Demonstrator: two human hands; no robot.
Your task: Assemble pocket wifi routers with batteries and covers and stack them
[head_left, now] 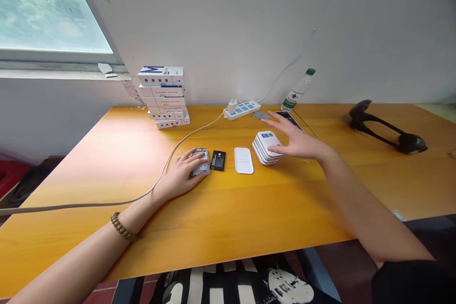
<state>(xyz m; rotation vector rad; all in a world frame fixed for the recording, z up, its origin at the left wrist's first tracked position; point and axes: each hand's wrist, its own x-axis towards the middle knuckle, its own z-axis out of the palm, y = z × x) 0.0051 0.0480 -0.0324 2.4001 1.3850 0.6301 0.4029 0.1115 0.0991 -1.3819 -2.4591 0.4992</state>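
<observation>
One gadget [202,168] lies open beneath the left hand [183,173], whose grip I can't judge, battery [218,160] and cover [243,160] apart, while the right hand [298,141] spreads wide, empty, at the stack [265,148].

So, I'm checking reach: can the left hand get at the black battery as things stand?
Probably yes: the black battery lies beside the left hand with nothing on top, though that hand rests on the opened device and would likely need to lift off first.

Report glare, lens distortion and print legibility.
Head view: pale glare on the wooden table beside the stacked boxes; head view: wide-angle stretch toward the edges; head view: "3000mAh" legible on the battery, fine print on the white cover not.
</observation>
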